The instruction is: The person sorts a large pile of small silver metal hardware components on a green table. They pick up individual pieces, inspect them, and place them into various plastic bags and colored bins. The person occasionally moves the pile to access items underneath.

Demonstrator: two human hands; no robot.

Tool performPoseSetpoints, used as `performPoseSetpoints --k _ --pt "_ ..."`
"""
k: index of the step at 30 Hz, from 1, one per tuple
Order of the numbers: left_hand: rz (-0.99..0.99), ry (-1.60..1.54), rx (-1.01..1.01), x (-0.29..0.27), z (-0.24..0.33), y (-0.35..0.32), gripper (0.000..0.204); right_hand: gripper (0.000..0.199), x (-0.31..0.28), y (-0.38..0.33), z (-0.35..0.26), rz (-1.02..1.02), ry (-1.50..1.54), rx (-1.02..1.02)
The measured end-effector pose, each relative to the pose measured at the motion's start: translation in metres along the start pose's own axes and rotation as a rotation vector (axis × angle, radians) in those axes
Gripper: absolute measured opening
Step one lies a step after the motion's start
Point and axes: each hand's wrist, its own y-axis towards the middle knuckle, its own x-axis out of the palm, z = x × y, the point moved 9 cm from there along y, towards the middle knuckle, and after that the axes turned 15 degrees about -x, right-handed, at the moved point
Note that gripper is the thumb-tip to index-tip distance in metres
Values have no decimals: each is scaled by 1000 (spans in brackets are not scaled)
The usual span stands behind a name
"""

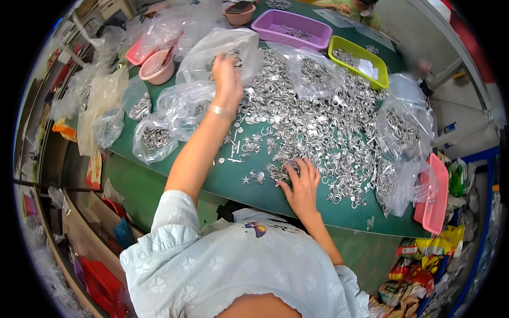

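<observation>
A wide heap of small silver metal pieces (339, 122), many of them ring-shaped, covers the green table (212, 183). My left hand (228, 85) reaches far over it to a clear plastic bag (199, 55), where more silver pieces show beside the fingers. Those fingers are bent together, and what they hold is hidden. At the heap's near edge my right hand (303, 188) rests with fingers spread, touching a small cluster of silver pieces (277, 170). A few flower-shaped pieces (257, 176) lie to its left.
Along the far side stand a purple basin (291, 29), a yellow-green basket (360, 62) and a pink bowl (157, 68). Filled clear bags (155, 137) sit at the left, others (400, 130) at the right by a pink tray (432, 196). Another person (366, 10) is across the table.
</observation>
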Motion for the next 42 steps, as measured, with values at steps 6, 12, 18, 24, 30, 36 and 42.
performPoseSetpoints --k 6,12,18,24,30,36,42 --pt "-761 1006 233 -11 -80 -157 42 43 17 14 -3 -162 -30 -121" --pt "-770 1619 445 -50 -107 -198 48 18 -2 0 43 -91 -238 -110" --pt "-540 1612 653 -67 -93 -160 26 19 -30 -4 75 23 -205 16" --pt "-760 1455 637 -31 -99 -197 25 25 -67 11 79 238 -392 168" --pt "-597 1616 673 -49 -106 -179 19 23 -9 24 27 -40 -169 -17" --pt "-663 974 -117 -65 -109 -193 28 4 -24 7 59 243 256 276" --pt "-645 466 -711 -75 -158 -210 38 6 -16 -19 85 307 443 542"
